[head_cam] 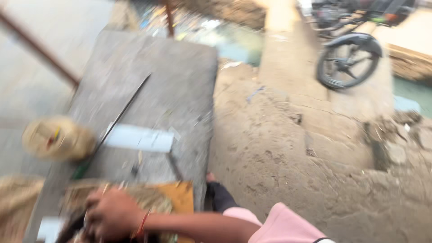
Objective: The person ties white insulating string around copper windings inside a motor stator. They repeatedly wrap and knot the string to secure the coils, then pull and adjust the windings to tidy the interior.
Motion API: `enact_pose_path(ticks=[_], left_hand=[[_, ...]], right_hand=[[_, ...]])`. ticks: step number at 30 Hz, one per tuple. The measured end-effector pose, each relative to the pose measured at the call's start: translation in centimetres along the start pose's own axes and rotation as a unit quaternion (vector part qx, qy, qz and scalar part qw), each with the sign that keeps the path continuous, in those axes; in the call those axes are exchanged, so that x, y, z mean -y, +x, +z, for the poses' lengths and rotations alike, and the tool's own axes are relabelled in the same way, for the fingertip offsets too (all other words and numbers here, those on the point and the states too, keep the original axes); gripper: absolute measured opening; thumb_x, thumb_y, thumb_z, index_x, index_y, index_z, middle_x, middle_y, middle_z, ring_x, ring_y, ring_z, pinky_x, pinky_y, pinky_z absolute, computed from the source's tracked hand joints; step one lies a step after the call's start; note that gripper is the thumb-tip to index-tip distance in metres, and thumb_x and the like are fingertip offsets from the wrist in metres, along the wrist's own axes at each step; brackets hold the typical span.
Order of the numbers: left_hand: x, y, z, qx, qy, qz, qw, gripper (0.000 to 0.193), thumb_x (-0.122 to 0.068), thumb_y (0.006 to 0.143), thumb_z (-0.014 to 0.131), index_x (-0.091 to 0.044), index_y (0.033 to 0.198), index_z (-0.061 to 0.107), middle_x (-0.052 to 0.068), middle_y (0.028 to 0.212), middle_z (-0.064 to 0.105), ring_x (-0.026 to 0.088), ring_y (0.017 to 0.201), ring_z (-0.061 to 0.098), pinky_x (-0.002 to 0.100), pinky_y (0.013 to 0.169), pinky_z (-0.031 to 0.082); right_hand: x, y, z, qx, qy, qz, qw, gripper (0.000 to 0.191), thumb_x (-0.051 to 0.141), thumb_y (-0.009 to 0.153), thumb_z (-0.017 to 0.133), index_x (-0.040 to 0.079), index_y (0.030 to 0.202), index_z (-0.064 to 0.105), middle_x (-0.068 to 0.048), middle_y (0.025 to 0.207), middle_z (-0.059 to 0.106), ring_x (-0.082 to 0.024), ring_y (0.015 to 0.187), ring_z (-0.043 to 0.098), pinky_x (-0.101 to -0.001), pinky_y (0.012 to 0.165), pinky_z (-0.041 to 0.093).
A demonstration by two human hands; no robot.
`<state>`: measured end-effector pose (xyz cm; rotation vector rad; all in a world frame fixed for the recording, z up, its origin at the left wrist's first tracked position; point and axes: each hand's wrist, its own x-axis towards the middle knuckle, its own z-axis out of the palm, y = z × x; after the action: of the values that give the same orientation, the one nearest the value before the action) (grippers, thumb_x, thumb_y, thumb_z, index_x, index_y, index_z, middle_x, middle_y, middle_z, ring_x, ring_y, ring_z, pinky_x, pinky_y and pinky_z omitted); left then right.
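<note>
Here the whole view is motion-blurred, so fine detail is lost. At the far left a round straw-coloured bundle (56,138) sits at the left edge of the grey slab table (180,76), with a small red and yellow mark on it. Just beside it, a long thin dark rod (121,112) lies slantwise across the table, its green lower end near the bundle. A pale flat rectangular strip (139,137) lies across the middle of the table, touching the rod's line. At the bottom left, one hand (110,213), arm reaching in from the right with a red thread at the wrist, rests knuckles-up on a heap of straw-like fibre (148,198) atop an orange-brown board (182,195); which hand it is cannot be told, nor whether its grip is spread or pinching the fibre. A pink sleeve (283,227) shows at the bottom. Right of the table's straight edge lies open, cracked bare earth (288,148); a motorcycle wheel (348,63) stands well apart at the upper right
</note>
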<state>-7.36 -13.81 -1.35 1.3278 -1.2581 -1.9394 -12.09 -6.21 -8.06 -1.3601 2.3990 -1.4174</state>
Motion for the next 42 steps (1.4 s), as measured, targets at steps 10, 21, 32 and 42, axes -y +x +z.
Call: enact_pose_path(ticks=[10,21,32,42], left_hand=[[4.6,6.1,-0.4,-0.021,-0.035,-0.155,0.987,0.025,-0.014,0.101,0.059,0.006,0.115,0.065,0.011,0.099,0.069,0.019,0.09,0.068,0.033,0.078,0.053],[1.4,8.3,-11.3,0.09,-0.247,-0.275,0.925,0.037,-0.015,0.104,0.053,0.015,0.127,0.053,0.012,0.099,0.066,0.019,0.087,0.067,0.031,0.075,0.054],[-3.0,-3.9,-3.5,0.09,0.03,0.064,0.993,0.056,-0.004,0.097,0.048,0.014,0.149,0.037,0.012,0.09,0.06,0.02,0.086,0.065,0.035,0.085,0.053],[0.3,6.0,-2.2,0.0,-0.015,-0.08,0.997,0.046,-0.006,0.098,0.048,0.01,0.142,0.045,0.01,0.097,0.065,0.02,0.091,0.067,0.034,0.084,0.053]], right_hand=[[-1.1,-0.4,-0.4,-0.009,-0.011,-0.016,1.0,0.015,0.031,0.082,0.07,0.019,0.076,0.076,0.003,0.1,0.067,-0.018,0.102,0.061,-0.0338,0.098,0.047],[1.6,1.9,-3.3,0.035,0.019,0.001,0.999,0.015,0.024,0.077,0.07,0.011,0.069,0.072,-0.005,0.105,0.067,-0.024,0.106,0.06,-0.0377,0.092,0.045],[2.1,2.6,-3.7,0.073,0.018,0.006,0.997,0.024,0.027,0.08,0.069,0.008,0.067,0.069,-0.007,0.103,0.065,-0.025,0.104,0.057,-0.0384,0.09,0.042],[1.6,1.0,-3.6,0.027,-0.043,-0.022,0.998,0.024,0.033,0.082,0.069,0.01,0.077,0.073,-0.001,0.104,0.067,-0.019,0.11,0.06,-0.0338,0.099,0.044]])
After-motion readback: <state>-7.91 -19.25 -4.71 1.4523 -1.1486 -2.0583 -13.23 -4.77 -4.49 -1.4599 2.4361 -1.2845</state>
